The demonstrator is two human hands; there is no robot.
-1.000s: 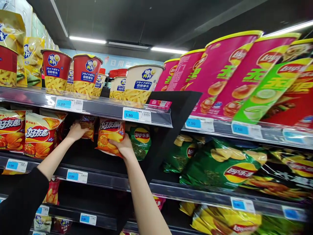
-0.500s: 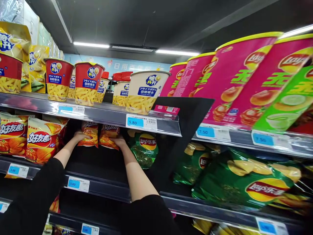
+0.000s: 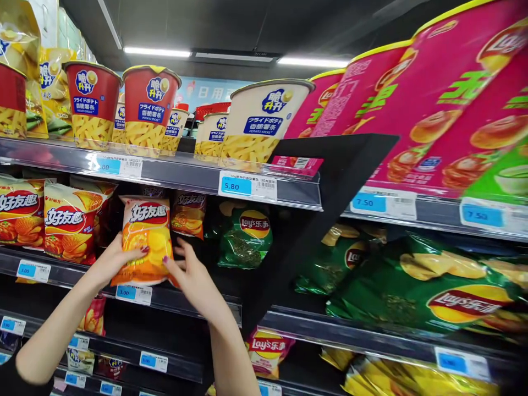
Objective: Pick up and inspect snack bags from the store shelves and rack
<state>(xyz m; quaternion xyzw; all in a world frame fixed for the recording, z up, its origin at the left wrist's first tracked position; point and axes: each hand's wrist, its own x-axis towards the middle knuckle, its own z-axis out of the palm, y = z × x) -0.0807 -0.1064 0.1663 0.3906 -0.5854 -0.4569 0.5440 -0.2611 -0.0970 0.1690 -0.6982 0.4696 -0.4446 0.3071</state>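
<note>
my left hand: fingers curled onto left edge of the orange chip bag, gripping it
my right hand: fingers spread, thumb tip on bag's right edge, loose touch
orange chip bag: upright, front of middle shelf, above blue price tag
behind: second orange bag, green Lay's bag to its right
above: potato stick cups in a row

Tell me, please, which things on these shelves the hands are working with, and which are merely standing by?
In hand:
- orange bag, held by the left hand
- right hand, touching its edge

Standing by:
- second orange bag, further back
- green bag
- red cups
- pink tubs
- price tags
</note>
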